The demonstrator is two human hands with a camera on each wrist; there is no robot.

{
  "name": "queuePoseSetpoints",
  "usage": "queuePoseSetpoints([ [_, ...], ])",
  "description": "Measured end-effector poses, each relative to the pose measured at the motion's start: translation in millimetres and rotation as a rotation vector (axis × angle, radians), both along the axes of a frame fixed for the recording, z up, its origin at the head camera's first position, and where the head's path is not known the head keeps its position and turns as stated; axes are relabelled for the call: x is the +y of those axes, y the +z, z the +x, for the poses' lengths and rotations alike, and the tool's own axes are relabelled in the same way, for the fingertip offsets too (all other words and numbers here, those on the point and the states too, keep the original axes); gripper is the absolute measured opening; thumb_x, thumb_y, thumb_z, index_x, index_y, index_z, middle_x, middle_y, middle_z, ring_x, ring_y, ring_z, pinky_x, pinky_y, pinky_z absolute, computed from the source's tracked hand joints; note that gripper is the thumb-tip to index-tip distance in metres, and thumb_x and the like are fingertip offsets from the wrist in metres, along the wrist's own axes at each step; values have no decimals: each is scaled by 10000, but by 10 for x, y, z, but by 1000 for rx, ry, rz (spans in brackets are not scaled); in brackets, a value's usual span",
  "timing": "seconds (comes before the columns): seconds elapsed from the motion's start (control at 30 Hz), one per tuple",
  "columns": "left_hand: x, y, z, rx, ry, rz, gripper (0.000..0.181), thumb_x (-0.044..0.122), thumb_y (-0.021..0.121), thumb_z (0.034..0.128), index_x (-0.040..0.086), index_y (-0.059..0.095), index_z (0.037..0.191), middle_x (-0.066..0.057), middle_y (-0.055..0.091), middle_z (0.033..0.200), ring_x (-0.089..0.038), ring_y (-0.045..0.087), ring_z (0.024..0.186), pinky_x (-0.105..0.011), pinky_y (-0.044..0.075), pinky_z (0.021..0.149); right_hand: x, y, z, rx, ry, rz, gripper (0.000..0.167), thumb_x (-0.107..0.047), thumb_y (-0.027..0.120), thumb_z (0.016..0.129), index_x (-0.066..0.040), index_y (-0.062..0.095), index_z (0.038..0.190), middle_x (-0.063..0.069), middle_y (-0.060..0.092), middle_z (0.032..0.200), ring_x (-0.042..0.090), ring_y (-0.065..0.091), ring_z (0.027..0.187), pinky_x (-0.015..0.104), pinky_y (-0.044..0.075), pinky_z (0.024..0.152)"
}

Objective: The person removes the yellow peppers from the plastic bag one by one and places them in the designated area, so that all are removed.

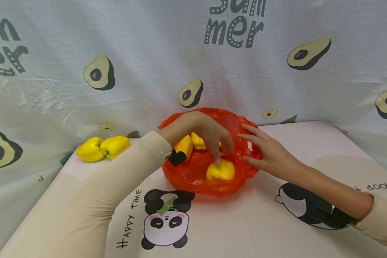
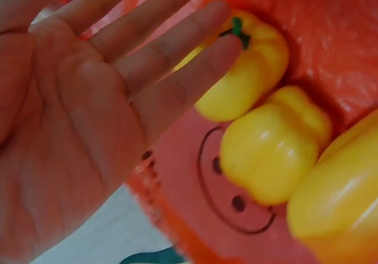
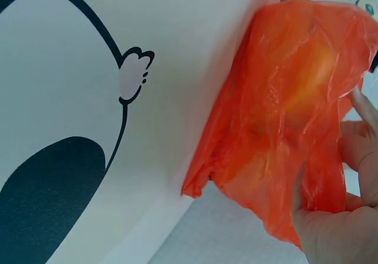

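Note:
A red plastic bag (image 1: 193,182) lies wide-mouthed on the table with several yellow bell peppers (image 1: 221,170) inside. My left hand (image 1: 214,134) reaches over the bag's mouth, just above the peppers. In the left wrist view its fingers are extended and hold nothing; one fingertip overlaps a pepper with a green stem (image 2: 263,57), and I cannot tell whether they touch. At the bag's right side, my right hand (image 1: 271,154) has its fingers spread, fingertips against the plastic. The right wrist view shows the thumb along the bag's outer wall (image 3: 283,128).
Two more yellow bell peppers (image 1: 116,145) sit side by side at the table's back left. Behind the table (image 1: 225,229) hangs a pale curtain (image 1: 148,53) printed with avocados. Panda drawings (image 1: 166,227) decorate the table cover.

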State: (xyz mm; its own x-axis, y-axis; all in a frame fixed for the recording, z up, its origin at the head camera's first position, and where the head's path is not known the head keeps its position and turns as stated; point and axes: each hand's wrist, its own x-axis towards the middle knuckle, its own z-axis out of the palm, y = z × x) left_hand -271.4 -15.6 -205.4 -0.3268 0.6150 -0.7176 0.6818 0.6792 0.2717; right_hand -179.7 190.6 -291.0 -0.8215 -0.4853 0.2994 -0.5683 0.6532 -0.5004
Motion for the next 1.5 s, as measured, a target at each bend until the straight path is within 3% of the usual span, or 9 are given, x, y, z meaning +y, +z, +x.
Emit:
queuePoseSetpoints([
  [0.13, -38, -161, -15, -93, 50, 2, 628, 372, 808, 842, 265, 572, 1414, 51, 551, 1385, -142, 466, 1284, -346, 518, 1030, -23, -14, 6, -1, 7, -6, 624, -85, 765, 898, -55, 514, 1469, 140, 306, 1628, 414, 345, 1449, 518, 557, 934],
  [0.37, -90, -349, -9, -100, 71, 46, 674, 382, 855, 784, 282, 531, 1367, 54, 509, 1419, -147, 421, 1305, -321, 515, 1000, -51, -50, 20, 1, 4, -9, 626, -89, 774, 891, -38, 517, 1460, 159, 312, 1621, 428, 336, 1451, 522, 561, 917],
  [0.53, -74, -401, 4, -94, 26, 4, 785, 388, 845, 794, 297, 455, 1470, 41, 465, 1428, -156, 365, 1325, -346, 482, 1027, -57, -79, 31, -15, -7, -11, 626, -80, 771, 892, -38, 518, 1463, 154, 297, 1631, 423, 327, 1461, 522, 549, 937],
  [0.63, -56, -416, 13, -104, -2, -4, 740, 358, 839, 809, 322, 477, 1453, 30, 460, 1391, -164, 352, 1312, -346, 494, 998, -50, -95, 29, -13, -5, -15, 624, -74, 773, 889, -37, 523, 1459, 154, 297, 1632, 424, 322, 1464, 520, 544, 945],
  [0.77, -43, -435, 28, -145, 22, 16, 623, 266, 850, 815, 299, 511, 1336, 2, 466, 1318, -177, 368, 1269, -332, 523, 948, -37, -112, 32, -5, -5, -14, 623, -76, 776, 886, -36, 526, 1455, 147, 296, 1633, 425, 320, 1466, 522, 541, 951],
  [0.9, -39, -443, 41, -214, 87, 31, 563, 166, 849, 815, 222, 489, 1244, -47, 470, 1267, -198, 411, 1225, -317, 560, 909, -19, -123, 34, -1, -11, -13, 623, -79, 776, 886, -36, 526, 1455, 140, 291, 1637, 427, 324, 1464, 524, 536, 959],
  [1.07, -49, -442, 47, -273, 111, 30, 587, 128, 838, 816, 233, 485, 1274, -54, 433, 1305, -212, 405, 1243, -328, 589, 886, -16, -145, 33, 0, -8, -22, 621, -71, 776, 882, -31, 529, 1451, 151, 303, 1630, 430, 331, 1459, 529, 532, 961],
  [1.23, -56, -429, 35, -196, 52, 8, 569, 223, 840, 819, 338, 591, 1317, -20, 462, 1319, -211, 381, 1262, -312, 562, 903, -26, -167, 36, -2, -15, -23, 619, -82, 778, 884, -37, 532, 1450, 158, 310, 1624, 433, 347, 1449, 526, 545, 944],
  [1.5, -51, -382, 31, -34, 22, 47, 489, 409, 830, 801, 422, 675, 1265, 35, 531, 1289, -184, 385, 1255, -371, 479, 962, -29, -181, 42, 4, -19, -17, 616, -82, 777, 885, -43, 533, 1450, 154, 313, 1622, 436, 363, 1439, 520, 554, 930],
])
